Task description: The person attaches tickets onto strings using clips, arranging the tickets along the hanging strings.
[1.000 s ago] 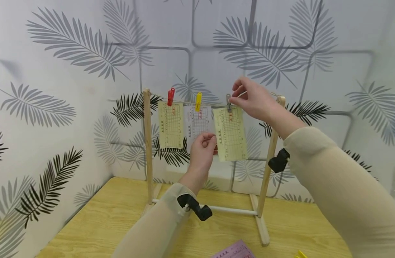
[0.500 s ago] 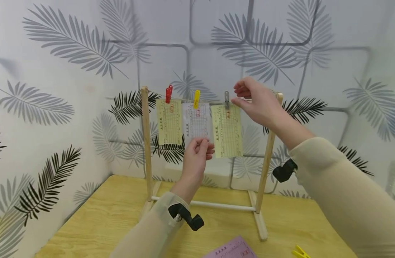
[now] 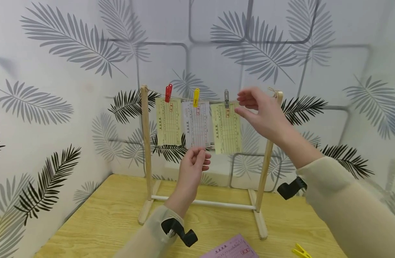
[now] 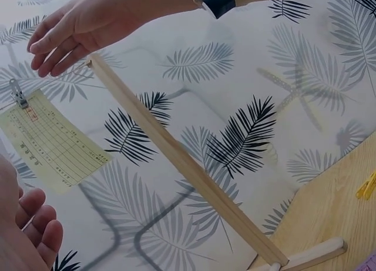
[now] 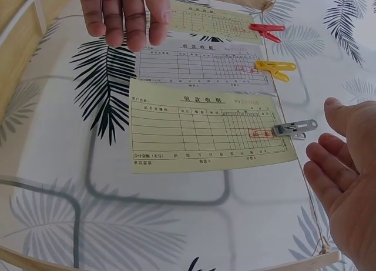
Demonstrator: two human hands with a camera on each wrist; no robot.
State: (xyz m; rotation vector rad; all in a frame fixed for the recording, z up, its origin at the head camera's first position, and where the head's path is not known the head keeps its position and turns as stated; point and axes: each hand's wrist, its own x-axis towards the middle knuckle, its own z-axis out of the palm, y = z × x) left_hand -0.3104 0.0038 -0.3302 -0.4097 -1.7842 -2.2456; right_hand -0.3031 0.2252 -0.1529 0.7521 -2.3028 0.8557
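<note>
Light wooden tabletop (image 3: 97, 229) pushed into a corner; walls (image 3: 55, 71) covered in white paper with grey and black palm-leaf print and grey rounded-square lines; small wooden drying rack (image 3: 146, 143) stands near the back of the table, string across the top, white rod between its feet; three slips hang on the string: yellow slip under red peg (image 3: 168, 92), white slip under yellow peg (image 3: 195, 97), yellow slip (image 3: 227, 127) under grey clip (image 3: 226, 98); right hand (image 3: 265, 113) just right of the grey clip, fingers loosely spread, holding nothing, not touching clip or slip; left hand (image 3: 191, 165) below the white slip's bottom edge, fingers loosely curled, empty; pink slip (image 3: 231, 250) flat at the table's near edge; loose yellow peg (image 3: 300, 251) on the table, right of it; beige sleeves, black wrist mounts.
</note>
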